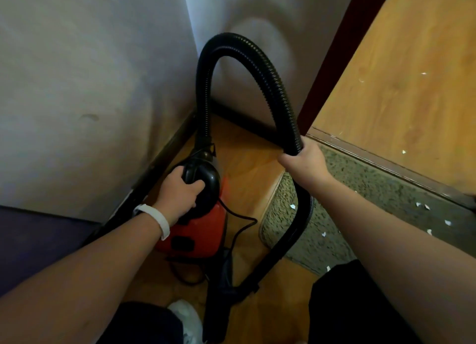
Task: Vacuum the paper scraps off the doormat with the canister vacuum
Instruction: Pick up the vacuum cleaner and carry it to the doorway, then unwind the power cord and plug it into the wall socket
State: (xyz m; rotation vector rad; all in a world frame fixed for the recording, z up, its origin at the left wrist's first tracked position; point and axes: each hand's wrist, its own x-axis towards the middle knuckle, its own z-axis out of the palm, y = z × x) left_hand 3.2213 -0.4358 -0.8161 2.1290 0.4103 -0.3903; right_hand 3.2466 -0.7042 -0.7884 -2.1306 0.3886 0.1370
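A red canister vacuum [195, 235] with a black top stands on the wooden floor in the wall corner. My left hand [177, 194] grips its black carry handle [192, 175]. A black ribbed hose [231, 50] arches up from the canister and comes down to my right hand [304, 164], which is curled round it. Below that hand the hose runs down to a black nozzle [221, 305] near my feet. The grey-green doormat [334, 194] lies to the right, with several white paper scraps [425, 205] scattered on it.
Grey walls meet in a corner behind the vacuum. A wooden door [399, 86] stands on the right above a threshold strip [373, 158]. The black power cord [242, 225] loops on the floor beside the canister. My white shoe [188, 315] is at the bottom.
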